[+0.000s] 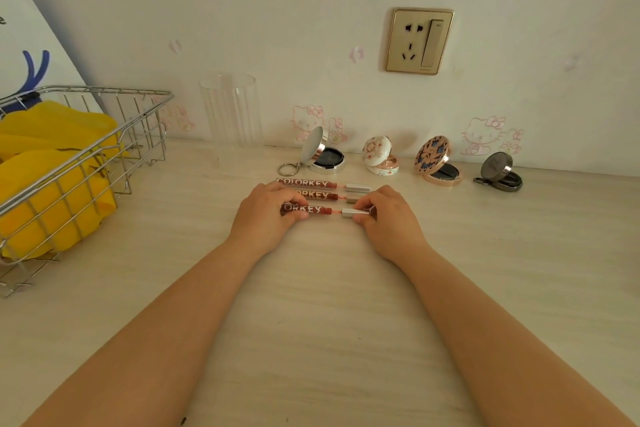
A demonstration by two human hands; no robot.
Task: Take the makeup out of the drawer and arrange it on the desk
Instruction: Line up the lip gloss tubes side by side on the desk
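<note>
Two bare forearms reach forward over the pale wood-grain desk (311, 322). Left hand (266, 210) pinches the red tube end of the nearest lip gloss (313, 210), right hand (389, 215) grips its silver cap (353, 211); cap pulled slightly off the tube, pink neck showing between. White lettering reads "ORKEY", first letters hidden by fingers. Just behind lies a second gloss (317, 195), same partial print, then a third gloss (308, 183) reading "COLORKEY" in full, silver cap also separated. All three lie parallel, side by side.

Further back, a row of four round compacts, all propped open: silver compact (322, 158) with keyring, white floral compact (379, 156), rose-gold compact (436, 161) with blue flower lid, dark grey compact (498, 172).

Left: wire metal basket (114, 135) holding yellow soft items (48, 184). Clear ribbed glass (230, 111) by the wall. Gold wall socket (419, 41) with switch; faint Hello Kitty stickers (483, 135) on the wallpaper.
</note>
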